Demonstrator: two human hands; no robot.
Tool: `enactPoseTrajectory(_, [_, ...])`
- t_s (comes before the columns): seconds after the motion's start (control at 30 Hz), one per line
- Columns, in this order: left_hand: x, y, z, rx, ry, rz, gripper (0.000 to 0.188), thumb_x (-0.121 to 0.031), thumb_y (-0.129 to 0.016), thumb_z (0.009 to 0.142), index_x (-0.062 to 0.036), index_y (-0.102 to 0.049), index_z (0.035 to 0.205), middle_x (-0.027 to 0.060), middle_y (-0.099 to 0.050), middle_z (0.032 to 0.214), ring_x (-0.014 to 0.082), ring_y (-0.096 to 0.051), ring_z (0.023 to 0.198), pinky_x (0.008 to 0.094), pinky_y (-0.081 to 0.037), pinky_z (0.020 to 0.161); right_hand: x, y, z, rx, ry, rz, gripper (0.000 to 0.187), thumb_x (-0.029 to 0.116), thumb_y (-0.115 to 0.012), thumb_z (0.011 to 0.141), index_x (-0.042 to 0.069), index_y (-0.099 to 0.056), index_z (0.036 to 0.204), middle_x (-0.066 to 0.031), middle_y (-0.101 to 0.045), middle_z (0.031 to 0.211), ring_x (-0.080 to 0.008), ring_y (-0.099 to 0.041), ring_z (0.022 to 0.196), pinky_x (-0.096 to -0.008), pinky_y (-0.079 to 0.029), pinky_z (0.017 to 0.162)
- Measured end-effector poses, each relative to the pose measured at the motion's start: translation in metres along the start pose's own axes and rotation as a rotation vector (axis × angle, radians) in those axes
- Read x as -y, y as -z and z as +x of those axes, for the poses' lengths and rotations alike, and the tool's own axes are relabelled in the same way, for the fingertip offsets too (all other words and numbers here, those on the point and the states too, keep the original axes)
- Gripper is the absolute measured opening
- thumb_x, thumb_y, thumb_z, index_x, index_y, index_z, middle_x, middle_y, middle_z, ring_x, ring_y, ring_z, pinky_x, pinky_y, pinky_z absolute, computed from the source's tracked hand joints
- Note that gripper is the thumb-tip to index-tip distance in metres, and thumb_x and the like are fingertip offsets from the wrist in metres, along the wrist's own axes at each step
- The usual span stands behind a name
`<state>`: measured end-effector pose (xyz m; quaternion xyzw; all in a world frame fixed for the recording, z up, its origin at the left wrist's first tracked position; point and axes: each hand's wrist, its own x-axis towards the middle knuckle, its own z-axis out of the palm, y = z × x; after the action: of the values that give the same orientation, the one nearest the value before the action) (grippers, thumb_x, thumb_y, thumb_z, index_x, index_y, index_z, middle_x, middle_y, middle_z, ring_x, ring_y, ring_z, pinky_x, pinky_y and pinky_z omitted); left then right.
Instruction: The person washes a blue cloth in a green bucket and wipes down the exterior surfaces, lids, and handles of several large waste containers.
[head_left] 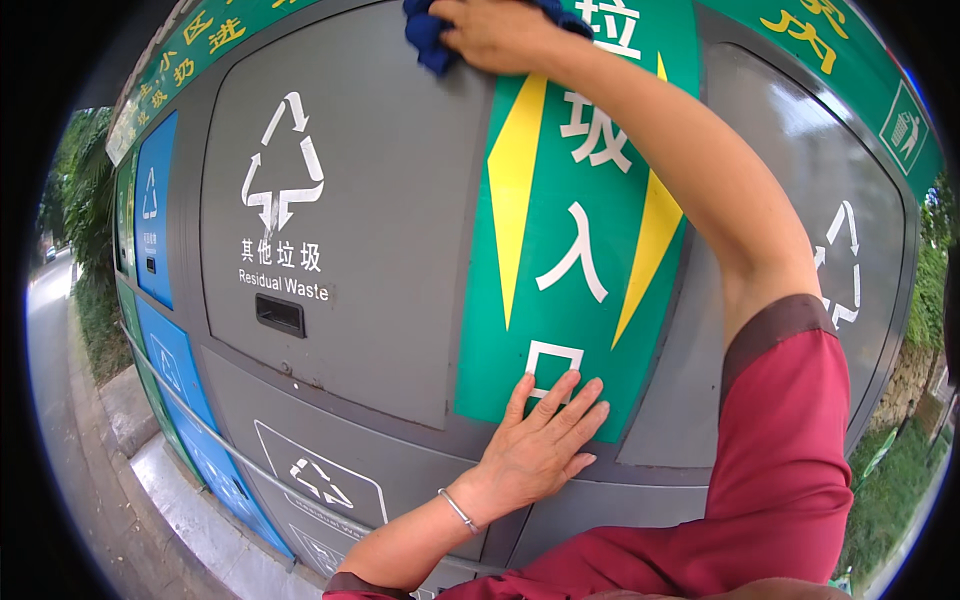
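My right arm reaches up across the front of a grey waste station. At the top of the picture, my right hand (500, 35) grips a dark blue cloth (428, 40), pressed to the upper edge between a grey door and the green panel (582, 330). White characters and yellow pointed shapes mark this panel. Low on the same panel, my left hand (540, 438) lies flat with its fingers spread, holding nothing. A silver bracelet (458, 510) circles its wrist.
The left grey door (350, 200) has a recessed handle (280, 315) and a white recycling symbol. Another grey door (800, 200) stands right of the panel. Blue bin fronts (155, 215) and a metal rail (215, 435) run along the left. A paved road and greenery lie beyond.
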<state>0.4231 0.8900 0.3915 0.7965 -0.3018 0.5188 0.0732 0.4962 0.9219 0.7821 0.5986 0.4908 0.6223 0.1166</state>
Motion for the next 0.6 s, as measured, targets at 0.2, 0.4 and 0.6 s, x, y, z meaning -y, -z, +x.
enactPoseTrajectory(0.2, [-0.007, 0.002, -0.009, -0.058, 0.031, -0.021, 0.052, -0.022, -0.074, 0.067, -0.0068, -0.057, 0.113, 0.0122, -0.047, 0.13, 0.0307, -0.038, 0.126, 0.0506, -0.022, 0.104, 0.044, 0.037, -0.166, -0.128, 0.339, -0.132, 0.034, 0.017, -0.061, 0.078, 0.016, -0.052, 0.111, -0.0097, -0.047, 0.117, -0.0283, -0.05, 0.109, -0.0323, -0.041, 0.091])
enactPoseTrajectory(0.4, [-0.03, 0.008, -0.041, -0.219, 0.218, 0.006, 0.038, -0.019, -0.071, 0.07, -0.0023, -0.06, 0.103, 0.0162, -0.054, 0.117, 0.0344, -0.047, 0.113, 0.0456, -0.033, 0.095, -0.083, 0.107, -0.133, -0.138, -0.19, -0.207, 0.035, 0.02, -0.05, 0.085, 0.01, -0.046, 0.118, -0.0172, -0.044, 0.118, -0.0339, -0.04, 0.115, -0.0443, -0.032, 0.095])
enactPoseTrajectory(0.6, [-0.056, 0.035, -0.097, -0.319, 0.548, 0.164, 0.031, -0.008, -0.064, 0.074, -0.0002, -0.057, 0.102, 0.0157, -0.055, 0.114, 0.0347, -0.049, 0.111, 0.042, -0.036, 0.093, 0.02, 0.059, -0.19, -0.148, 0.137, -0.042, 0.042, 0.019, -0.057, 0.079, 0.01, -0.046, 0.119, -0.0163, -0.045, 0.125, -0.036, -0.038, 0.121, -0.0522, -0.029, 0.097])
